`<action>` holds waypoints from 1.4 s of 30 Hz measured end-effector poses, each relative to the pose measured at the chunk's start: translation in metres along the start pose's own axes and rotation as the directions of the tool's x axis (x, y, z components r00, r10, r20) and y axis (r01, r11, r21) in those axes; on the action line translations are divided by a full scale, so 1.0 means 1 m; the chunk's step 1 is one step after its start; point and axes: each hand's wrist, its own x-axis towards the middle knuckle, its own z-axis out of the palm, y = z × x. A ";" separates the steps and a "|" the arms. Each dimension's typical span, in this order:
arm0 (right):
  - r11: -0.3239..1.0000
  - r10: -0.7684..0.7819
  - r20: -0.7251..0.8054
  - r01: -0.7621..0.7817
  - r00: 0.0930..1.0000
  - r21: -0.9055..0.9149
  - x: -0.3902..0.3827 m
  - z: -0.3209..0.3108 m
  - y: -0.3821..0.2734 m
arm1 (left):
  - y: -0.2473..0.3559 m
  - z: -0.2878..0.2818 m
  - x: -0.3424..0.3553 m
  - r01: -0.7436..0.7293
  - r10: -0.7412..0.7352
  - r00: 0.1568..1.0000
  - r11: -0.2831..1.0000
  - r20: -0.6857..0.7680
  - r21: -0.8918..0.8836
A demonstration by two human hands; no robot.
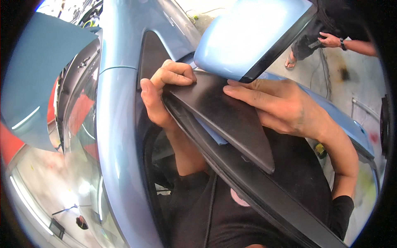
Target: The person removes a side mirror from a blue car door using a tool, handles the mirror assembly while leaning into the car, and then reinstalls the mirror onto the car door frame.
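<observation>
A light blue side mirror housing sits on a black triangular base plate at the front corner of a car door. My left hand curls over the upper left corner of that black plate, fingers on top and thumb down its edge. My right hand lies flat on the plate's right side, fingertips pressing just under the mirror housing. A black door frame strip runs diagonally beneath the plate.
The light blue roof pillar and windscreen are to the left, with a raised blue bonnet beyond. Another person's hand and sandalled foot show at the upper right on a concrete floor.
</observation>
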 end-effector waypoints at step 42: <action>0.993 0.023 -0.046 -0.017 0.999 0.119 -0.002 0.002 0.007 | 0.005 0.002 0.002 -0.110 0.098 0.990 0.986 0.098 0.128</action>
